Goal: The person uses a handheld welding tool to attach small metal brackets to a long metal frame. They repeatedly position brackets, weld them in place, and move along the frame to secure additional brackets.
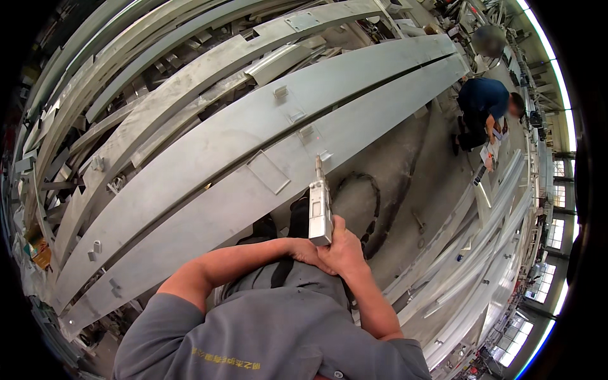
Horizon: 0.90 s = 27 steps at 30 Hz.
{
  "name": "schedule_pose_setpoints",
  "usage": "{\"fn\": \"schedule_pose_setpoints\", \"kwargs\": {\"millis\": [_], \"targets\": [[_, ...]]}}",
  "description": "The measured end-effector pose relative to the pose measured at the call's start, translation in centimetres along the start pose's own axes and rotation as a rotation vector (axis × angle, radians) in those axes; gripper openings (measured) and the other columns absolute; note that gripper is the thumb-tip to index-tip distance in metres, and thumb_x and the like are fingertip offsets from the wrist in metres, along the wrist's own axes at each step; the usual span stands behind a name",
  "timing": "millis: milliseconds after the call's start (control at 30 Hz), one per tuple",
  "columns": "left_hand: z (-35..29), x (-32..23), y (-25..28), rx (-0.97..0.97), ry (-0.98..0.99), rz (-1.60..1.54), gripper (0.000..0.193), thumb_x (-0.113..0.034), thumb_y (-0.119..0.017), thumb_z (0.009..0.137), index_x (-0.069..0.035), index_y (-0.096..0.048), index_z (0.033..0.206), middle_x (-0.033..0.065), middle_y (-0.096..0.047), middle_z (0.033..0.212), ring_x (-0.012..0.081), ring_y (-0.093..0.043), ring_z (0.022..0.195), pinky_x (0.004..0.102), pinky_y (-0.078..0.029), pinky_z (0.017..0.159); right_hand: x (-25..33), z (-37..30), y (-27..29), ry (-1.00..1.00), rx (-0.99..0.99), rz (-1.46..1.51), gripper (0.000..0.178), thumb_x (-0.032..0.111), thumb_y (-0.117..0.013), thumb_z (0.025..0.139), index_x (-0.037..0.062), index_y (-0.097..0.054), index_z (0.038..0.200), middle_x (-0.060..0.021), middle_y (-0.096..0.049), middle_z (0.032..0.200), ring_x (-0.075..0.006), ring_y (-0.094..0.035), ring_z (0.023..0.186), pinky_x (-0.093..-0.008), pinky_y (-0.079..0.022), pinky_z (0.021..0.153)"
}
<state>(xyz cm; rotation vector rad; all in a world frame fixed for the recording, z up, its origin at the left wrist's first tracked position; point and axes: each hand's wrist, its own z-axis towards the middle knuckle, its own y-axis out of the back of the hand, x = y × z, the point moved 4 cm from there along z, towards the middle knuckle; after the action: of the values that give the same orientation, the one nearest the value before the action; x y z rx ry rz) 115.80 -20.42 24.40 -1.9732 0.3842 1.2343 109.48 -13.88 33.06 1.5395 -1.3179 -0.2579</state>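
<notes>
My right hand (pixel 343 248) is wrapped round the lower end of a silver, boxy welding gun (pixel 320 214) with a slim nozzle. The nozzle points away from me, over the near one of two long grey metal panels (pixel 228 206). My left hand (pixel 306 252) is closed in against the right hand, below the gun's rear end; its fingertips are hidden, so what it grips does not show. Just beyond the nozzle tip, a small metal bracket (pixel 309 135) sits on the panel, beside a thin rectangular outline.
A dark hose (pixel 375 206) loops over the floor at my right. Long metal profiles (pixel 468 278) lie stacked further right, where a person in a blue shirt (pixel 484 98) bends down. Curved metal strips (pixel 158 104) and offcuts crowd the far left. A second bracket (pixel 280 92) stands on the farther panel.
</notes>
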Motion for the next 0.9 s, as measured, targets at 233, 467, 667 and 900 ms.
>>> {"fn": "schedule_pose_setpoints", "kwargs": {"millis": [233, 467, 667, 900], "targets": [[0.4, -2.7, -2.2, -0.226, -0.408, -0.971, 0.040, -0.006, -0.072, 0.086, -0.006, -0.063, 0.125, 0.0056, -0.064, 0.123, 0.0185, -0.058, 0.119, 0.0351, -0.046, 0.101, 8.6, 4.8, 5.6, 0.205, -0.159, 0.033, 0.060, 0.024, -0.074, 0.080, 0.0017, -0.042, 0.127, -0.0234, -0.069, 0.092, -0.0471, -0.067, 0.085, -0.0560, -0.053, 0.074], [-2.5, -3.5, -2.8, -0.339, -0.485, -1.100, 0.039, 0.002, -0.069, 0.082, -0.003, -0.065, 0.121, 0.0081, -0.069, 0.111, 0.0239, -0.065, 0.107, 0.0374, -0.050, 0.097, 11.2, 5.8, 5.2, 0.446, -0.110, -0.110, 0.057, 0.032, -0.076, 0.081, -0.0013, -0.048, 0.118, -0.0147, -0.071, 0.082, -0.0350, -0.068, 0.073, -0.0456, -0.047, 0.063], [-1.8, -1.6, -3.0, -0.244, -0.396, -1.306, 0.036, 0.001, -0.067, 0.083, -0.001, -0.066, 0.119, 0.0106, -0.072, 0.110, 0.0262, -0.067, 0.105, 0.0409, -0.051, 0.098, 8.3, 7.6, 1.4, 0.209, 0.130, 0.418, 0.063, 0.032, -0.067, 0.092, -0.0071, -0.042, 0.134, -0.0315, -0.068, 0.093, -0.0485, -0.067, 0.090, -0.0505, -0.053, 0.079], [-0.4, -0.5, -2.9, -0.181, -0.410, -1.369, 0.036, 0.002, -0.062, 0.084, 0.000, -0.065, 0.121, 0.0130, -0.070, 0.117, 0.0301, -0.066, 0.113, 0.0449, -0.050, 0.103, 6.5, 8.5, -0.3, 0.116, 0.099, 0.240, 0.056, 0.029, -0.067, 0.091, -0.0093, -0.046, 0.126, -0.0328, -0.067, 0.093, -0.0510, -0.065, 0.091, -0.0541, -0.052, 0.079]]}}
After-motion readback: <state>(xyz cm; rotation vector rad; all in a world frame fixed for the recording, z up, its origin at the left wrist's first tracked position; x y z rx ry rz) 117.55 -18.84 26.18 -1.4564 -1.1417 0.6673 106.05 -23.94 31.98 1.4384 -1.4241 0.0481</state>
